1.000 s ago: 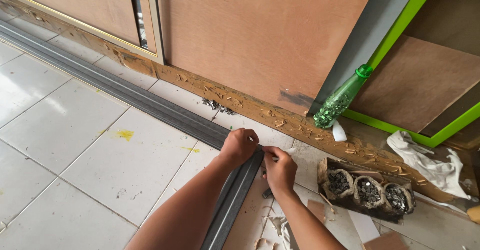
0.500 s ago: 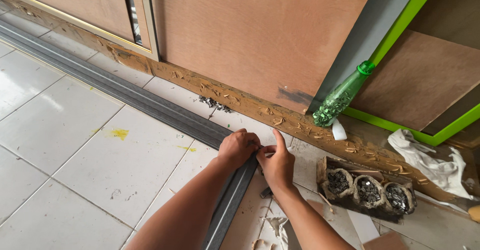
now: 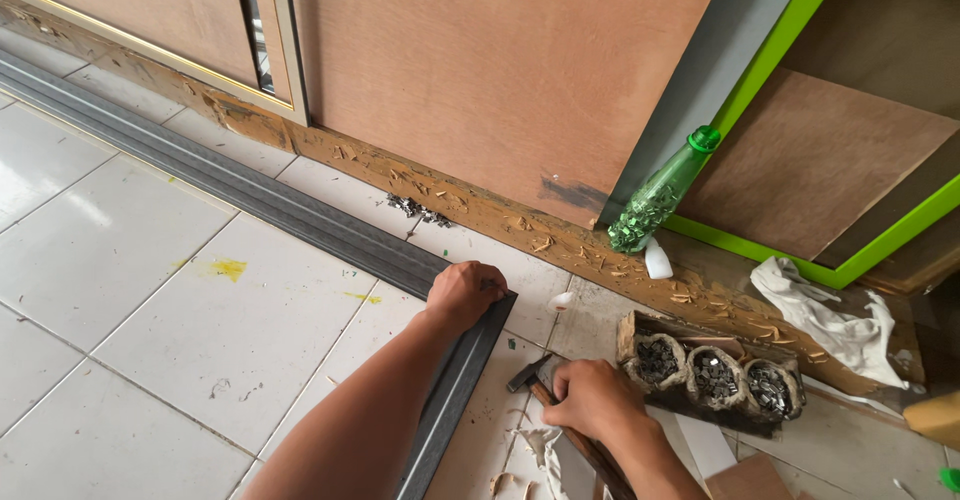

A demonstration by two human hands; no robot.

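Grey metal track (image 3: pixel 330 230) under left hand (image 3: pixel 465 293); right hand (image 3: pixel 590 400) gripping hammer (image 3: pixel 560 415).

Clutter along the wooden baseboard

Green plastic bottle (image 3: pixel 662 192), white rag (image 3: pixel 826 312) and three small sacks of nails (image 3: pixel 712 373) lie beyond the fingers.

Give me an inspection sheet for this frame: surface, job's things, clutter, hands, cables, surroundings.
Surface: white tiled floor with yellow paint spots.
Job's things: two grey metal channels meeting at a corner; hammer lying on the floor.
Clutter: wood shavings along the base strip, loose nails by it, three bags of nails, white rag, green bottle leaning on the panel.
Hands: left hand presses on the channel corner; right hand closes on the hammer handle.
Cables: nothing seen.
Surroundings: plywood panels, green-framed board at right.
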